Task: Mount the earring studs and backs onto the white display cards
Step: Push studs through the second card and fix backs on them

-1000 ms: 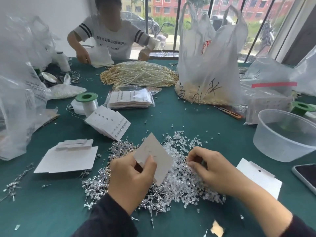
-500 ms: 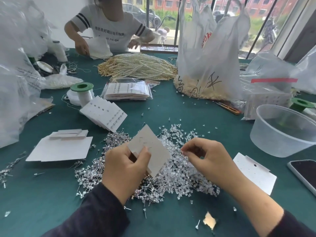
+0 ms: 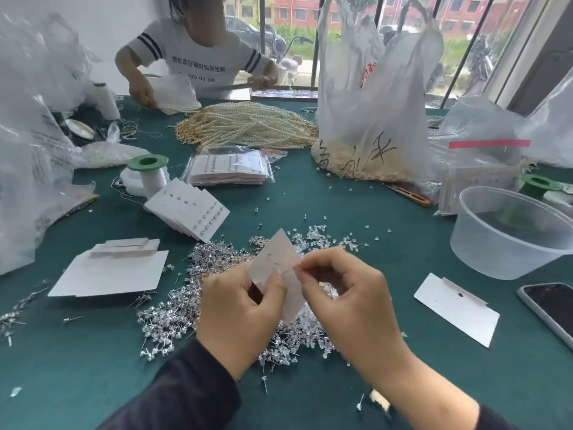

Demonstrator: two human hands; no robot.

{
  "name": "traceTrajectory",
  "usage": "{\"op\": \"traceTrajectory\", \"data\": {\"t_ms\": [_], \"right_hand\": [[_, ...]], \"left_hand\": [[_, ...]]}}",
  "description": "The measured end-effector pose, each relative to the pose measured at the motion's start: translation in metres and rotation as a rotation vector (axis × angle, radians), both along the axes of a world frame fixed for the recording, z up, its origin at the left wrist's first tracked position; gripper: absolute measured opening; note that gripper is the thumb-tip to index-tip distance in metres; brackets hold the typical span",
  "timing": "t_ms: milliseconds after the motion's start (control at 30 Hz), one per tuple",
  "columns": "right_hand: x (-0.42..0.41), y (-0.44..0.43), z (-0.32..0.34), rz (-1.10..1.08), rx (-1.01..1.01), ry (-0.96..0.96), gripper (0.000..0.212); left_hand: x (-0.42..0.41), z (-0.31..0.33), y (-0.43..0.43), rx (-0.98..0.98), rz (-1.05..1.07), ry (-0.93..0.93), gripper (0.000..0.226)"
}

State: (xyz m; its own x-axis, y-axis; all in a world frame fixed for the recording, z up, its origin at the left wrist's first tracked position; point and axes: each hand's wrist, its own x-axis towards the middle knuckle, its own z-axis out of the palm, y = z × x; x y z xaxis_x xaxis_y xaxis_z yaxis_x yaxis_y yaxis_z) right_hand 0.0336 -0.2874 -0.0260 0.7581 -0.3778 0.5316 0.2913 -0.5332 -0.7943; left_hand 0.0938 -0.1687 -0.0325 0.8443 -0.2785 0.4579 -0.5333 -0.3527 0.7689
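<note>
My left hand (image 3: 238, 318) grips a white display card (image 3: 277, 262), tilted like a diamond above the pile. My right hand (image 3: 347, 296) has its fingers curled, and its thumb and forefinger pinch something tiny against the card's right edge; the item itself is too small to make out. Under both hands lies a heap of silver earring studs (image 3: 173, 315) and clear earring backs (image 3: 313, 237) on the green table. A stack of filled cards (image 3: 186, 212) leans at the left. Blank cards (image 3: 108, 274) lie flat further left, and one blank card (image 3: 455, 308) lies at the right.
A clear plastic tub (image 3: 508, 234) and a phone (image 3: 548, 308) sit at the right. A large plastic bag (image 3: 372, 113), a pile of pearl strands (image 3: 248, 125), bagged cards (image 3: 229, 169) and a green spool (image 3: 148, 175) stand behind. Another person (image 3: 192, 57) works across the table.
My right hand has lifted off the pile of backs and moved left up to the card's edge. The left hand has kept its hold on the card.
</note>
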Motion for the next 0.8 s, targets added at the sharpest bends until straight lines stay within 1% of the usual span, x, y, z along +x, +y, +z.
{"op": "traceTrajectory", "data": {"t_ms": [67,167,367,467,567,667,800], "right_hand": [[0.002,0.004,-0.002,0.039,-0.008,-0.024,0.006],[0.004,0.003,-0.004,0.064,-0.006,-0.032,0.004],[0.003,0.003,-0.006,0.064,0.037,-0.026,0.012],[0.005,0.002,-0.009,0.095,0.040,-0.009,0.009],[0.005,0.000,-0.011,0.125,0.047,0.009,0.005],[0.006,-0.002,-0.013,0.152,0.055,0.040,0.007],[0.006,-0.005,-0.012,0.189,0.049,0.084,0.007]], "left_hand": [[-0.002,0.001,-0.001,0.000,0.008,-0.029,0.040],[-0.002,0.001,-0.001,-0.005,-0.003,-0.038,0.038],[-0.001,0.000,-0.001,-0.030,-0.029,-0.028,0.040],[-0.001,-0.002,-0.002,-0.005,-0.044,-0.051,0.047],[-0.001,-0.003,-0.002,-0.010,-0.049,-0.037,0.047],[-0.003,-0.003,-0.002,-0.040,-0.076,0.018,0.046],[-0.002,-0.004,-0.002,-0.079,-0.078,0.129,0.037]]}}
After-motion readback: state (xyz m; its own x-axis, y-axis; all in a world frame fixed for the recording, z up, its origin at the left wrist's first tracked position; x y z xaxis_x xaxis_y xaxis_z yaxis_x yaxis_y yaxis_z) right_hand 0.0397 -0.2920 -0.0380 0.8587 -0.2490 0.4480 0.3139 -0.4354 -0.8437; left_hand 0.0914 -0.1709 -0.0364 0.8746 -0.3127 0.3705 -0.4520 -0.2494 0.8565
